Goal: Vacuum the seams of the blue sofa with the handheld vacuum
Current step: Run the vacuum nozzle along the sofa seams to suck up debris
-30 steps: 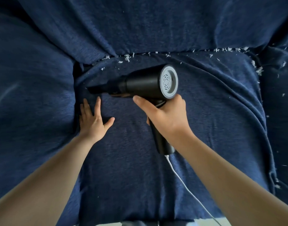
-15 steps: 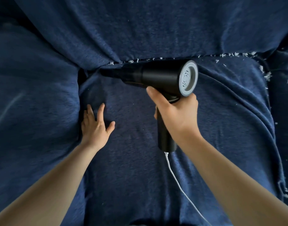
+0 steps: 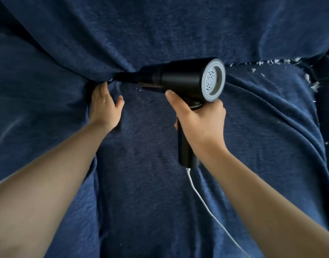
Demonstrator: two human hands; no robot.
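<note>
The black handheld vacuum (image 3: pixel 180 76) has a grey round rear cap and points left. Its narrow nozzle sits in the back seam of the blue sofa (image 3: pixel 150 183), at the seat cushion's rear left corner. My right hand (image 3: pixel 199 118) grips the vacuum's handle, thumb up along the body. My left hand (image 3: pixel 105 105) lies flat on the seat cushion beside the nozzle, fingertips pushed into the left seam, so they are partly hidden. White scraps (image 3: pixel 267 62) lie along the back seam to the right of the vacuum.
A white cord (image 3: pixel 202 202) runs from the handle's base down over the seat cushion toward the bottom edge. More white scraps (image 3: pixel 313 84) sit in the right side seam. The left armrest (image 3: pixel 29 108) and the backrest (image 3: pixel 160 30) close the corner in.
The vacuum's nozzle has gone up from the left side seam into the back seam's left corner. My left hand slid up the cushion and now presses in at that corner. Scraps near the corner are gone.
</note>
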